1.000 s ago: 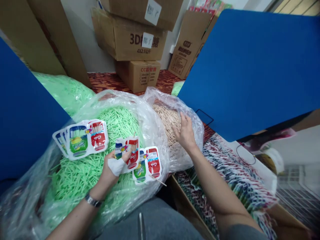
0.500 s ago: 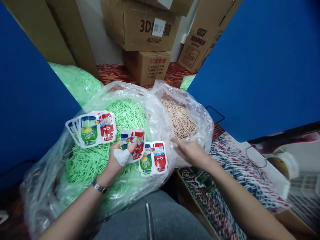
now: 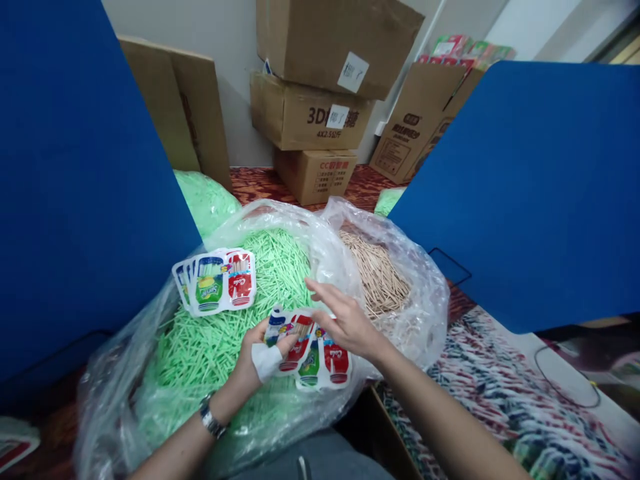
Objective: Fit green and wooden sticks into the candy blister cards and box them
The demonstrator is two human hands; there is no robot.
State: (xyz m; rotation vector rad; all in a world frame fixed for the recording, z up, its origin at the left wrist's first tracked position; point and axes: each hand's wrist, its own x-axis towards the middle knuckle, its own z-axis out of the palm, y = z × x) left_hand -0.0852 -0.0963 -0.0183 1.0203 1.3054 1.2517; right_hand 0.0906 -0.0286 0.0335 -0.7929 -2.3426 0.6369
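My left hand (image 3: 261, 353), its thumb wrapped in white bandage, is closed on a small printed packet (image 3: 293, 337) with tan sticks showing at its top. My right hand (image 3: 345, 321) hovers just over that packet, fingers stretched out and apart; whether anything is pinched under it is hidden. A second red and green packet (image 3: 326, 363) lies right beside it on the clear bag. A fanned stack of the same packets (image 3: 217, 280) rests on the green sticks (image 3: 273, 267). The tan sticks (image 3: 377, 277) fill a second clear bag to the right.
Blue panels stand at left (image 3: 75, 187) and right (image 3: 525, 187). Cardboard boxes (image 3: 320, 113) are stacked at the back wall. Another bag of green sticks (image 3: 205, 197) lies behind. A box of patterned packets (image 3: 495, 407) sits at the lower right.
My right hand left the tan sticks and came left to the packet in my left hand. The view has shifted, with the bags lower and more to the right.
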